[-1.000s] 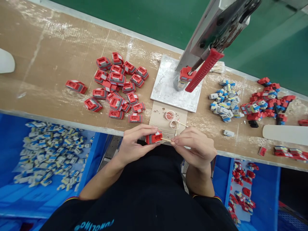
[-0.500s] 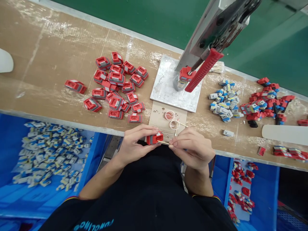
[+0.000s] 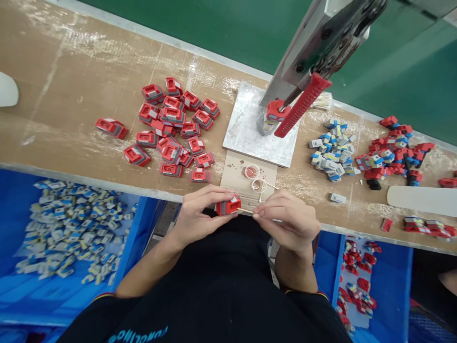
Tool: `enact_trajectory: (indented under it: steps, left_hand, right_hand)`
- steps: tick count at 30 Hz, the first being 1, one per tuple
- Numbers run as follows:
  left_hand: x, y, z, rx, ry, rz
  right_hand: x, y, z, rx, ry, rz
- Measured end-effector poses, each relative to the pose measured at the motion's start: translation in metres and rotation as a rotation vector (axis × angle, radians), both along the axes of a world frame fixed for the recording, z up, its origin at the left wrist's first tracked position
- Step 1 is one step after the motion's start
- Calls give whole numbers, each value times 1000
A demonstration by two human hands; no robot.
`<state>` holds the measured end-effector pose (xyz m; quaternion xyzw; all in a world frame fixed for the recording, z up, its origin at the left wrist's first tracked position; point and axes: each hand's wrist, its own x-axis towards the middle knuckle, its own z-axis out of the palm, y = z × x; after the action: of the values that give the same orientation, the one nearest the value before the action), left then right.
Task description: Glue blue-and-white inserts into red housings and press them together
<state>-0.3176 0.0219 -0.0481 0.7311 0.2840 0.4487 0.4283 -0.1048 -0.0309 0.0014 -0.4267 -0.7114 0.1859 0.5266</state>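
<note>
Between the thumb and fingers of my left hand (image 3: 202, 207) is a red and grey plastic toy part (image 3: 228, 205), its hollow side turned toward my right hand. My right hand (image 3: 287, 216) pinches a thin wooden stick (image 3: 245, 210), whose tip lies at the edge of the red part's recess. Just beyond my hands, two small round cups, one with reddish contents (image 3: 252, 171) and one pale (image 3: 258, 186), rest on a stained cardboard piece (image 3: 232, 177). Another stick leans on the pale cup.
A toggle press with a red handle (image 3: 303, 105) stands on a metal plate (image 3: 246, 119), a red part under it. Red parts (image 3: 172, 115) are heaped on the left; blue-white parts (image 3: 333, 152) and red assemblies (image 3: 396, 147) on the right. Blue bins (image 3: 135, 238) flank me below the table.
The stick in my right hand has drawn back slightly to the right from the red part's recess. My left hand has hardly moved.
</note>
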Motion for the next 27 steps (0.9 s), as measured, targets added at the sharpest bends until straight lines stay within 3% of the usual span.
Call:
enact_trajectory:
  steps: [6, 9, 12, 17, 21, 23, 27]
  left_hand:
    - [-1, -1, -9, -97, -51, 0]
    - [-3, -2, -14, -237, -89, 14]
    - [-5, -4, -17, -376, -114, 29]
    - [-7, -1, -16, -412, -145, 5]
    - [-16, 0, -17, -374, -109, 40]
    - [-22, 0, -21, -345, -101, 91]
    - [-29, 3, -29, -324, -142, 154]
  right_hand:
    - [5, -3, -4, 10, 65, -37]
    - [22, -7, -11, 24, 123, -200]
    - [40, -6, -24, -48, 27, -296]
    - [43, 0, -45, -166, -269, -254]
    - [58, -11, -48, -281, -326, -175]
    - [85, -23, -47, -273, -271, -299]
    - [153, -38, -50, -175, -356, -864]
